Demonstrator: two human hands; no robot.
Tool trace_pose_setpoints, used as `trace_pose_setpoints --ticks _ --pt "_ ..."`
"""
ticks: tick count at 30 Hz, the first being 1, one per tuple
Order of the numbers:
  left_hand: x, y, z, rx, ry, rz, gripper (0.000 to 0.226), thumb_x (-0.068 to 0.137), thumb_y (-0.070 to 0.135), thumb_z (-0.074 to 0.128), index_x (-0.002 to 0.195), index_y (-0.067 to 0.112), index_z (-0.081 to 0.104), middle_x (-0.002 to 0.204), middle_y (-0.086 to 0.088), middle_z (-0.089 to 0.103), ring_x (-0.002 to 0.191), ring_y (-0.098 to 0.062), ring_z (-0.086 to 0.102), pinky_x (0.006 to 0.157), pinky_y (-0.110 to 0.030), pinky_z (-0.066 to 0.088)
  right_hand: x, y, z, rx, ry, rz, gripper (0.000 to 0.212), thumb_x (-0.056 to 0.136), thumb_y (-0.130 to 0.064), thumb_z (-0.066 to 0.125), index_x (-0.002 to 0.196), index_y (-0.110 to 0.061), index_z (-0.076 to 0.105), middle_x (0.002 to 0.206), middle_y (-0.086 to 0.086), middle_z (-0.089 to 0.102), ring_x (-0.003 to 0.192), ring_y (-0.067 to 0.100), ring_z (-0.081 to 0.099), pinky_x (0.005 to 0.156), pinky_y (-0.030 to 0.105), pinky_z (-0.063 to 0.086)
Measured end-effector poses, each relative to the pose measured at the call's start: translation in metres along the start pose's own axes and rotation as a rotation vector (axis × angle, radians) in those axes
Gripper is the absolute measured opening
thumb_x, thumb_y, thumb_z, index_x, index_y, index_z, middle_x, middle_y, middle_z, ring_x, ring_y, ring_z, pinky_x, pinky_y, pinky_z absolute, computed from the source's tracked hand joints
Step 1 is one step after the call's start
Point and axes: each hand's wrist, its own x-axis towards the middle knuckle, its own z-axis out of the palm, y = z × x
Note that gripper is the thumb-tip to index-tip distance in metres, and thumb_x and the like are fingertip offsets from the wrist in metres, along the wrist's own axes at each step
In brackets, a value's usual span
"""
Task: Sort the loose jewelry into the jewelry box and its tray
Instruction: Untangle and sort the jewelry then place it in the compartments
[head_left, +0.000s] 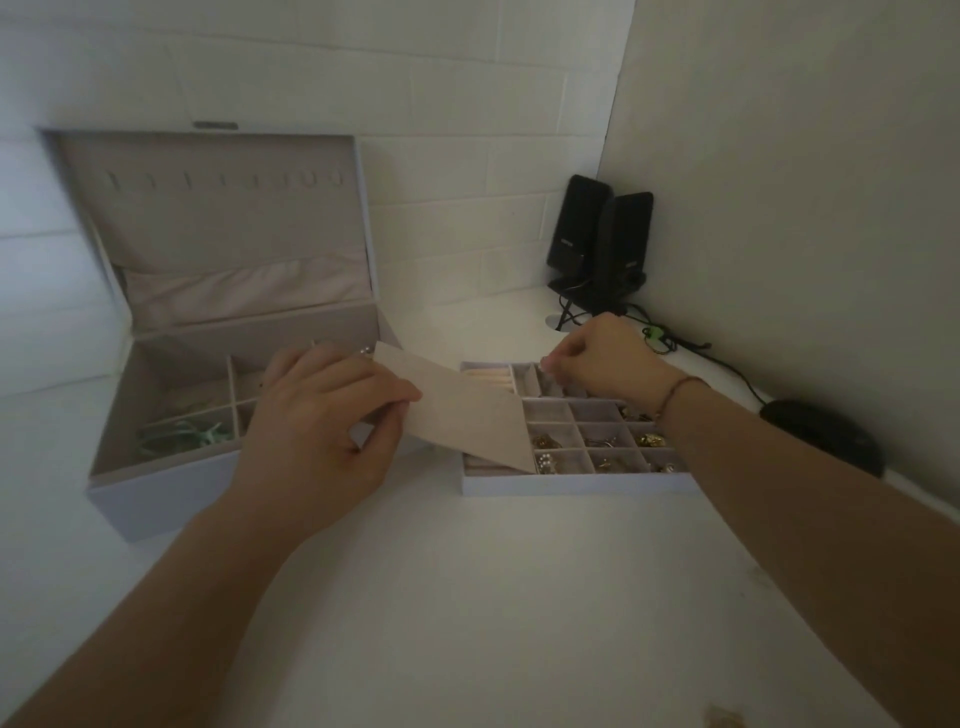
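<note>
I can't read any text from here. The two black speakers in the upper right of the frame each carry a small pale mark low on the front, likely a logo, but it is too small and blurred to make out. Nothing else I see bears lettering or numbers.

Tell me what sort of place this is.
Probably a home desk in a room corner: a white tabletop against a white block wall, two black desktop speakers with trailing cables, and a black computer mouse at the right edge.
</note>
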Motion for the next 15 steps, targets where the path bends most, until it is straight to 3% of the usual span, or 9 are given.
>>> trace_pose_setpoints --ticks 4,7,9,10,11,15 --pt "0.0 0.001 0.0 -0.002 0.001 0.0 0.014 0.081 0.012 0.062 0.083 0.013 0.076 0.085 0.0 0.074 0.078 -0.029 0.067 0.074 -0.045 0.046 -0.01 0.005 -0.012 0.026 0.034 0.017 0.027 0.091 -0.029 0.06 0.079 -0.01 0.076 0.076 -0.001 0.07 0.07 -0.001 0.057 0.065 0.013 0.038" --pt "-0.001 0.001 0.002 -0.002 0.005 -0.002 0.014 0.081 0.012 0.063 0.084 0.013 0.076 0.085 0.0 0.074 0.078 -0.028 0.066 0.075 -0.044 0.045 -0.032 0.013 -0.035 0.047 0.097 0.008 0.017 0.089 -0.024 0.062 0.087 -0.014 0.075 0.078 -0.004 0.07 0.071 0.006 0.063 0.064 0.015 0.047" --pt "-0.002 0.002 0.003 0.006 0.012 0.001 0.013 0.081 0.01 0.064 0.084 0.012 0.076 0.085 -0.001 0.074 0.076 -0.029 0.065 0.074 -0.044 0.045 -0.056 0.024 -0.052 0.071 0.104 -0.028 0.009 0.087 -0.018 0.064 0.087 -0.022 0.072 0.079 -0.008 0.07 0.074 0.004 0.065 0.075 0.017 0.052" --pt "-0.002 0.003 0.004 0.008 0.016 0.001 0.012 0.081 0.01 0.065 0.084 0.011 0.076 0.084 -0.001 0.074 0.076 -0.03 0.064 0.073 -0.045 0.045 -0.071 0.029 -0.062 0.046 0.107 -0.054 0.013 0.087 -0.016 0.065 0.086 -0.028 0.07 0.08 -0.012 0.069 0.074 -0.004 0.063 0.075 0.011 0.049" --pt "-0.002 0.003 0.005 0.009 0.019 0.0 0.011 0.081 0.01 0.066 0.084 0.011 0.077 0.084 -0.002 0.074 0.075 -0.031 0.064 0.071 -0.046 0.045 -0.088 0.035 -0.07 -0.009 0.109 -0.079 0.018 0.086 -0.016 0.065 0.085 -0.034 0.068 0.08 -0.017 0.067 0.072 -0.009 0.061 0.071 0.006 0.046" --pt "-0.002 0.004 0.008 -0.005 0.038 -0.014 0.011 0.082 0.01 0.065 0.083 0.01 0.076 0.082 -0.005 0.073 0.073 -0.032 0.064 0.067 -0.047 0.046 -0.158 0.063 -0.082 -0.284 0.004 -0.09 0.022 0.086 -0.028 0.064 0.091 -0.049 0.061 0.085 -0.022 0.063 0.08 -0.002 0.056 0.065 0.011 0.037"
